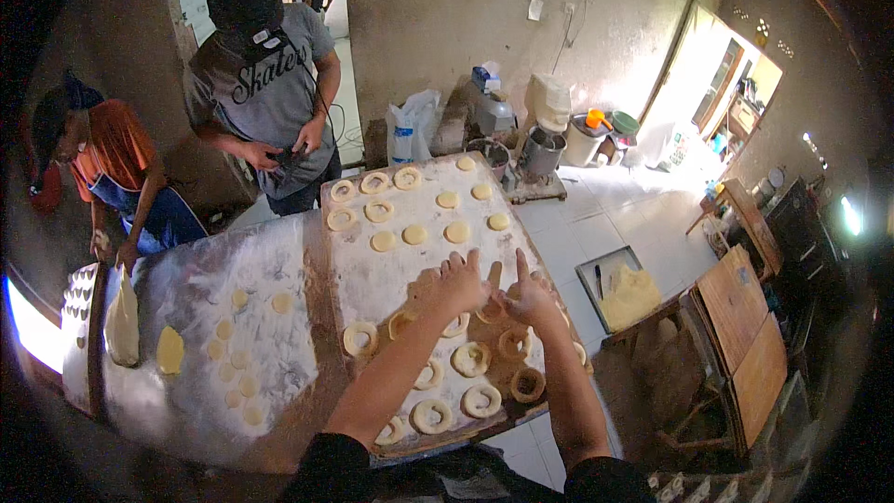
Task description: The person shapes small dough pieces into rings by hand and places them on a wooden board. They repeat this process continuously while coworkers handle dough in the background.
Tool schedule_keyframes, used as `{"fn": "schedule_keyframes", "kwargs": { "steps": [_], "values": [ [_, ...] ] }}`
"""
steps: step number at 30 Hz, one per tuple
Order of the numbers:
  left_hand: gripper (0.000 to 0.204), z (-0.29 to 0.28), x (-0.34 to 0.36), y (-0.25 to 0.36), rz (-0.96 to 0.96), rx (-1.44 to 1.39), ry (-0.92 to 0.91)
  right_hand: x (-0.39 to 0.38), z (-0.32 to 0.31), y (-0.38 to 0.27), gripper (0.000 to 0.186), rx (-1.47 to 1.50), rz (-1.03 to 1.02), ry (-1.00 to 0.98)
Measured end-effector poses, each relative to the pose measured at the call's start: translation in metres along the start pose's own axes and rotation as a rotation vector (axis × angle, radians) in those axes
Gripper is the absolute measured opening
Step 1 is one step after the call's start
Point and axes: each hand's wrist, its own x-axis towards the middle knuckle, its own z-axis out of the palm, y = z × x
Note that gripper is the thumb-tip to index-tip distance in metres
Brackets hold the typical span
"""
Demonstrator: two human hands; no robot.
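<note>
A: Where are the person's left hand (458,285) and right hand (531,300)?
B: Side by side near the middle, reaching forward above a floured board (365,287), with bare forearms coming up from the lower edge.

A: How are the fingers placed?
B: On the left hand they are bent and slightly parted, tips pointing away from the body. On the right, the index finger stands out straight; the others are folded in, largely hidden.

A: Do they hold anything?
B: A narrow tan piece of dough (494,274) shows in the gap between the two hands, just beside the fingers. I cannot tell whether either hand grips it or it loops around a finger.

A: What lies around them?
B: Nearer the body, below and between the forearms, are pale dough rings (432,416). Beyond the hands are plain round dough discs (414,235), with more rings at the board's far left corner.

A: And farther out?
B: On the left, a floury table (200,284) carries more discs and a flat yellow lump (170,351). A co-worker in orange (126,144) bends over its far end; another in a grey shirt (265,61) stands behind the board. To the right, a tray (591,300) holds a yellow slab (630,298).
</note>
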Motion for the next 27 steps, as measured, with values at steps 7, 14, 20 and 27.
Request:
{"fn": "schedule_keyframes", "kwargs": {
  "steps": [7, 14, 20, 27],
  "values": [
    [0.041, -0.015, 0.065, -0.033, 0.049, 0.068, 0.322, 0.165, 0.049, 0.056, 0.035, 0.102, -0.325, 0.383],
    [0.035, -0.027, 0.050, -0.064, 0.015, -0.537, 0.235, 0.229, 0.034, 0.007, 0.026, 0.402, -0.390, 0.270],
    [0.023, -0.052, -0.058, -0.193, 0.187, -0.559, 0.860, 0.118, 0.006, -0.230, 0.035, 0.502, -0.681, -0.230],
    [0.035, -0.028, -0.243, -0.349, -0.186, -0.323, 0.221, 0.004, 0.182, -0.460, 0.030, 0.754, -0.724, -0.877]
  ]
}}
